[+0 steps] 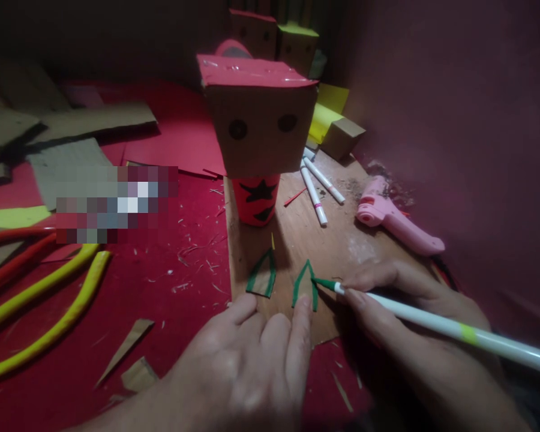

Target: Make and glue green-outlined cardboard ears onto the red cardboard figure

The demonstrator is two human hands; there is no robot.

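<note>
My right hand point(414, 324) is closed round a white felt-tip pen point(423, 318) with a green tip. The tip touches the right edge of a small pointed cardboard piece point(305, 287) outlined in green. My left hand point(252, 354) presses the bottom of this piece down with its index fingertip, the other fingers bent beside it and gripping nothing. Left of it lies a second green-edged pointed piece point(261, 277), near my left thumb. Behind both stands a figure with a cardboard box head point(261, 129) on a red paper body point(257, 201) with black shapes.
The wooden board point(342, 240) lies on a red surface. White pens point(314, 195) and a pink glue gun point(398, 225) are at right. Yellow-handled point(49, 294) and red-handled tools, partly pixelated, lie left, near cardboard scraps point(94, 123). More box heads point(297, 48) stand behind.
</note>
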